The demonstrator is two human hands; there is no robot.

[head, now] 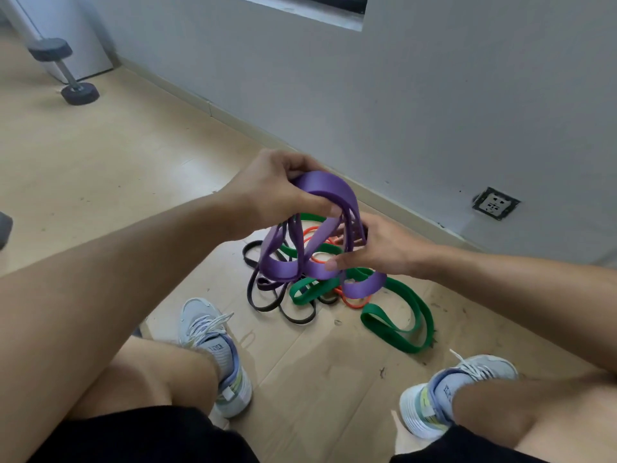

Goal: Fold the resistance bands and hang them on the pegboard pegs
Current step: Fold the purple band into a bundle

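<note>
Above a pale wood floor [117,155], a person crouching beside a grey wall [400,95] holds a purple band [320,188] gathered into several loops. Left hand [277,192] grips the top of the bundle, fingers curled over the bend and thumb pressed against its near face; the fingertips are hidden behind the band. Right hand [377,248] reaches in from the right, thumb laid on a lower loop while the other fingers slip behind the strands, so whether they close round them cannot be told. Held this way, the purple band hangs with its long axis roughly vertical, folds uppermost, free loops drooping toward the floor and curling out left and right at the bottom.

Below it lies a tangle: a green band [400,315] sprawling to the near right in wide curves, a black band [267,305] looping to the left, and an orange band [354,300] mostly buried beneath the others, only short arcs showing. Where one band ends and another begins inside the heap is hard to make out.

Two grey shoes [213,345] flank the pile, with bare knees and black shorts cut off at the near edge. Far left, a dumbbell [66,70] leans against a white panel. A socket [495,203] sits low on the wall at right.
</note>
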